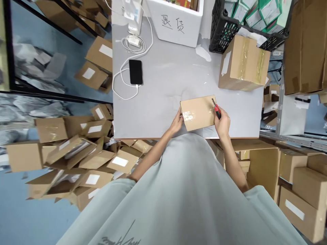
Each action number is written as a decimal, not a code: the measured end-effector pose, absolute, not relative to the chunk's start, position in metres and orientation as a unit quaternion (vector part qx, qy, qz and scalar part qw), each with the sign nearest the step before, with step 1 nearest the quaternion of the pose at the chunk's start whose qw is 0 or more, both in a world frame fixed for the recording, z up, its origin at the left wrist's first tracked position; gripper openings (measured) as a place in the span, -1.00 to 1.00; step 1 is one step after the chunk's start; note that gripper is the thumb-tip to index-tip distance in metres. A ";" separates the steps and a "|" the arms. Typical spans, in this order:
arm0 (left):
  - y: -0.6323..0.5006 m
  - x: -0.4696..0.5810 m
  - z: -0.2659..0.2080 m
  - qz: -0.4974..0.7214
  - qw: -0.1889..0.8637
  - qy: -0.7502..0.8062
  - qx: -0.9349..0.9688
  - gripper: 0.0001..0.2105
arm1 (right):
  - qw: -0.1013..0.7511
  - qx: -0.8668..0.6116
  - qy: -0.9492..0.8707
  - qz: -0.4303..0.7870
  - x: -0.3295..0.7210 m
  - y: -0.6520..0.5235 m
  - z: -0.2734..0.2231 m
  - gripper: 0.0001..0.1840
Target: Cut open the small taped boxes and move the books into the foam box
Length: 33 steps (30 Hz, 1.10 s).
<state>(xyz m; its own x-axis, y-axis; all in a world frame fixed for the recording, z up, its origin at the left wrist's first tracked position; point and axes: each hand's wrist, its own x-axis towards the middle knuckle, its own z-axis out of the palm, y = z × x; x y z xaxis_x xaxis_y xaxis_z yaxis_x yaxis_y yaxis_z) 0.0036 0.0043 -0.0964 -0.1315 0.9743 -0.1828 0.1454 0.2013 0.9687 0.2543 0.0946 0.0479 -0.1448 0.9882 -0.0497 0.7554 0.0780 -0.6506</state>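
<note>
A small brown cardboard box [200,110], with shiny clear tape on its top, is tilted slightly near the front edge of the grey table. My left hand [177,121] is closed on the box's left side, its fingertips partly hidden behind it. In my right hand [223,123] is a red and black utility knife [217,111], its blade pointing up and away over the box's right end. That hand is closed around the knife's handle and sits against the right edge of the box.
A phone [136,72] with a white cable lies on the table [163,75] at left. Behind stands a white foam box [176,29]. A taped carton [242,64] and a black crate [226,32] are at right. Opened cartons [97,156] pile up on the floor at left.
</note>
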 end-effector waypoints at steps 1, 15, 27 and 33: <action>0.008 0.006 -0.091 0.445 0.484 0.618 0.432 -0.22 | 0.209 -0.615 -0.713 0.263 0.255 0.094 0.046 -0.47; 0.053 -0.051 -0.008 0.480 0.500 0.584 0.423 -0.59 | 0.127 -0.675 -0.719 0.104 0.245 0.074 0.068 -0.49; 0.054 -0.063 -0.006 0.475 0.570 0.541 0.397 -0.57 | 0.077 -0.628 -0.690 0.352 0.168 0.009 0.102 -0.43; 0.054 -0.056 -0.003 0.475 0.550 0.548 0.415 -0.62 | 0.044 -0.615 -0.736 0.280 0.157 -0.010 0.095 -0.45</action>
